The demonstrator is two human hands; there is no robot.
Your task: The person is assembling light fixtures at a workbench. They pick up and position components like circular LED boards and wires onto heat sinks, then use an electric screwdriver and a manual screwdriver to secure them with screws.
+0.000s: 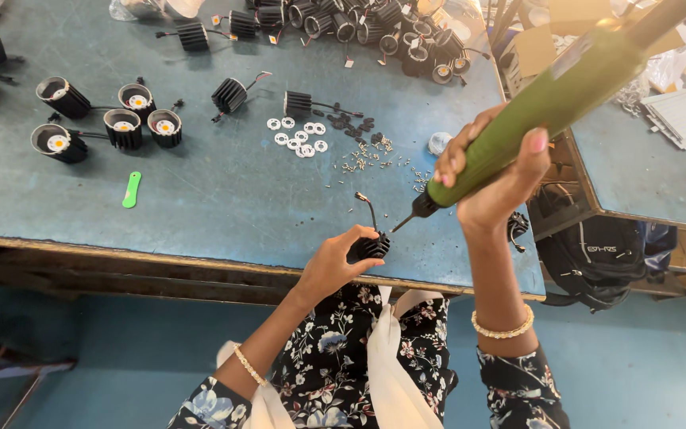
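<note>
Black finned lamp housing [372,245] was pinned at the counter [224,191] edge, left hand [335,266] grip clamped on it for steadiness; green electric screwdriver [541,107] was clamped in right hand [490,179], tip angled onto housing.

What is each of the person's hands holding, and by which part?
The left hand grips a black finned lamp housing around its ribbed side at the table edge. The right hand wraps the lower body of a green electric screwdriver.

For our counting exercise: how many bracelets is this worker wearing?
2: a gold bracelet on the left wrist, a pearl bracelet on the right wrist. None appears hidden.
</note>
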